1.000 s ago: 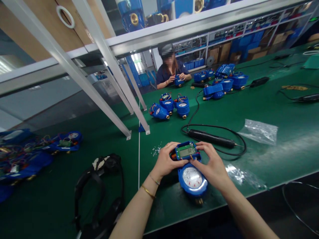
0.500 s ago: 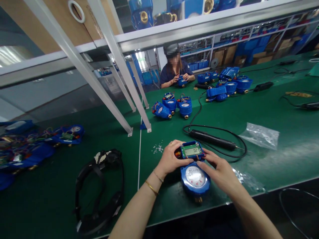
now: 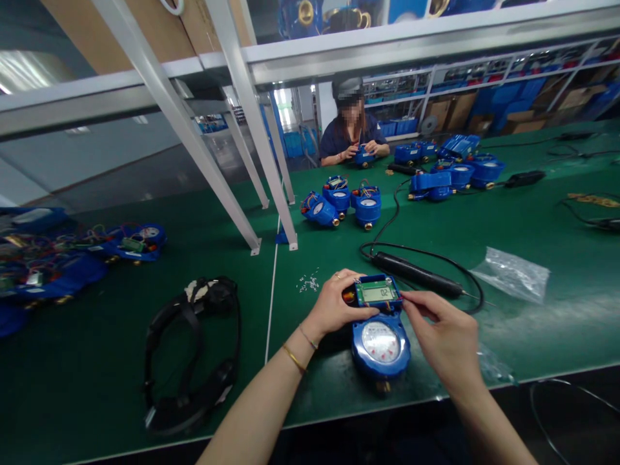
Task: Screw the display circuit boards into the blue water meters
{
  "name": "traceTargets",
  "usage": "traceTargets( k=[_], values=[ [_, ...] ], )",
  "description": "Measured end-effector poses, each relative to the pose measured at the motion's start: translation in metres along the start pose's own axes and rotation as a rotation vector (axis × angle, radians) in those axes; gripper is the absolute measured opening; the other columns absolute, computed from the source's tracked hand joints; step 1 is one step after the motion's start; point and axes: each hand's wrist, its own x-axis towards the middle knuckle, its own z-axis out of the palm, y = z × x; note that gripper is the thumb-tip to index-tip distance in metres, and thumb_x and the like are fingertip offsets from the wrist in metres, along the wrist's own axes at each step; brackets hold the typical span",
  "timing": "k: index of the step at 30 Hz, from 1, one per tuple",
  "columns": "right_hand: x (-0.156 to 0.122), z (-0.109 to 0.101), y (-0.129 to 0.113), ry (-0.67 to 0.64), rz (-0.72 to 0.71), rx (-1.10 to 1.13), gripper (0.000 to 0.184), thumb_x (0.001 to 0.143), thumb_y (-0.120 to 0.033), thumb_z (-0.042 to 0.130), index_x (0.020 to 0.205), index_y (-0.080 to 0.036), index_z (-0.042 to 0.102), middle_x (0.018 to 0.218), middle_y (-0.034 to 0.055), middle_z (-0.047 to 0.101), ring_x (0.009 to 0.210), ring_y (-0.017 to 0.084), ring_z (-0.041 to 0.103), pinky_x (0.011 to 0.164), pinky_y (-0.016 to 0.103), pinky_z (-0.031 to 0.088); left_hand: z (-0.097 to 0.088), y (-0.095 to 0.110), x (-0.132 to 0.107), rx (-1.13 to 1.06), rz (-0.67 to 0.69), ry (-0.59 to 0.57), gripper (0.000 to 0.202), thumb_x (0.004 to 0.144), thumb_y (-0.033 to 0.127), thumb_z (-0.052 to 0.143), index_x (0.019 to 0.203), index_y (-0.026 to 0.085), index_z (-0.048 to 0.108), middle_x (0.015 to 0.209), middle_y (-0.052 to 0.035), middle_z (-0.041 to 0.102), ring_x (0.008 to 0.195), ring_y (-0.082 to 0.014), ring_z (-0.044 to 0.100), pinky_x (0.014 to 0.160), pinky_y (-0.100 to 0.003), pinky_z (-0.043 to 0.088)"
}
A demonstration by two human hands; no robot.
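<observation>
A blue water meter [image 3: 382,345] with a round white dial lies near the table's front edge. Its display box is uncovered, showing a green circuit board and a lit LCD screen [image 3: 378,294]. My left hand [image 3: 336,303] grips the box from the left, thumb along its lower edge and fingers at the far side. At the box's right side, my right hand [image 3: 443,329] has thumb and index finger pinched together by a small reddish part; whatever lies between the fingertips is hidden. Small pale screws or pins [image 3: 309,281] are scattered left of the meter.
A black electric screwdriver [image 3: 416,274] with a looped cable lies behind the meter, beside a clear plastic bag [image 3: 513,274]. A black head strap [image 3: 194,355] lies left. More blue meters [image 3: 368,206] stand farther back, where a co-worker [image 3: 356,123] handles one. White shelf posts [image 3: 261,135] rise from the table.
My right hand has drawn back from the meter's middle to the right side of the display box, its fingertips now pinched. My left hand keeps its hold. The whole view has shifted slightly.
</observation>
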Motion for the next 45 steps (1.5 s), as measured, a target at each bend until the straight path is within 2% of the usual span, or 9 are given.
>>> traceTargets(
  k=[8,13,18,21,24,30,35,41,45],
  values=[
    [-0.009,0.001,0.002,-0.016,-0.051,-0.09,0.029,0.095,-0.038,0.055,0.104,-0.016,0.071,0.119,0.0075,0.066,0.106,0.022,0.064,0.095,0.036,0.052,0.003,-0.001,0.001,-0.015,0.008,0.01,0.055,0.061,0.038,0.087,0.109,0.017,0.07,0.107,-0.0087,0.067,0.102,-0.0248,0.061,0.095,-0.038,0.047],
    [-0.006,-0.002,0.007,-0.095,-0.244,-0.137,0.031,0.095,-0.035,0.058,0.116,-0.014,0.067,0.121,0.0086,0.065,0.105,0.021,0.065,0.094,0.032,0.053,0.002,-0.003,-0.001,-0.032,0.021,0.015,0.055,0.061,0.039,0.087,0.108,0.016,0.069,0.107,-0.0089,0.067,0.101,-0.0244,0.061,0.094,-0.037,0.047],
    [-0.009,0.002,0.005,-0.05,-0.334,-0.304,0.033,0.097,-0.035,0.053,0.11,-0.009,0.069,0.115,0.0137,0.067,0.098,0.023,0.068,0.088,0.035,0.055,0.001,-0.003,-0.001,-0.028,0.021,0.003,0.055,0.063,0.039,0.086,0.109,0.016,0.069,0.105,-0.0083,0.067,0.1,-0.0237,0.061,0.092,-0.036,0.046],
    [-0.013,0.006,0.002,-0.022,-0.274,-0.357,0.039,0.096,-0.04,0.05,0.108,-0.008,0.069,0.11,0.0147,0.069,0.094,0.026,0.069,0.083,0.037,0.056,0.0,-0.002,0.0,-0.034,0.008,-0.014,0.055,0.063,0.04,0.086,0.11,0.018,0.069,0.106,-0.0072,0.068,0.1,-0.0235,0.061,0.092,-0.035,0.046],
    [-0.017,0.01,-0.001,-0.014,-0.13,-0.325,0.044,0.093,-0.046,0.051,0.108,-0.01,0.071,0.107,0.012,0.07,0.093,0.028,0.07,0.082,0.039,0.056,0.002,-0.001,-0.002,-0.063,-0.023,-0.03,0.056,0.064,0.04,0.086,0.112,0.019,0.068,0.109,-0.0067,0.068,0.104,-0.0238,0.061,0.094,-0.035,0.045],
    [-0.021,0.014,-0.007,0.028,0.173,-0.136,0.05,0.083,-0.051,0.059,0.11,-0.011,0.072,0.111,0.0087,0.069,0.102,0.029,0.067,0.093,0.04,0.054,0.003,-0.001,-0.005,-0.237,-0.096,-0.068,0.064,0.065,0.042,0.085,0.121,0.02,0.065,0.12,-0.008,0.066,0.113,-0.025,0.06,0.101,-0.035,0.044],
    [-0.022,0.012,-0.003,-0.006,0.194,-0.104,0.05,0.082,-0.051,0.062,0.111,-0.013,0.073,0.109,0.0071,0.07,0.102,0.028,0.067,0.093,0.039,0.054,-0.006,-0.002,-0.003,-0.213,-0.052,-0.181,0.062,0.07,0.034,0.081,0.127,0.021,0.062,0.125,-0.0085,0.065,0.116,-0.0261,0.06,0.103,-0.038,0.045],
    [-0.015,0.01,-0.004,0.052,0.048,-0.143,0.041,0.083,-0.046,0.064,0.106,-0.014,0.074,0.107,0.0058,0.071,0.097,0.024,0.069,0.091,0.033,0.054,-0.005,-0.005,-0.001,-0.113,-0.012,-0.112,0.062,0.071,0.037,0.077,0.127,0.017,0.061,0.13,-0.0127,0.064,0.122,-0.0277,0.058,0.106,-0.04,0.042],
    [-0.012,0.009,-0.005,0.067,0.125,-0.119,0.039,0.081,-0.047,0.066,0.101,-0.016,0.076,0.1,0.0056,0.072,0.092,0.025,0.07,0.086,0.033,0.056,0.0,0.002,-0.002,0.002,-0.025,-0.074,0.068,0.072,0.039,0.075,0.134,0.02,0.054,0.135,-0.0116,0.062,0.124,-0.0296,0.057,0.115,-0.05,0.031]
  ],
)
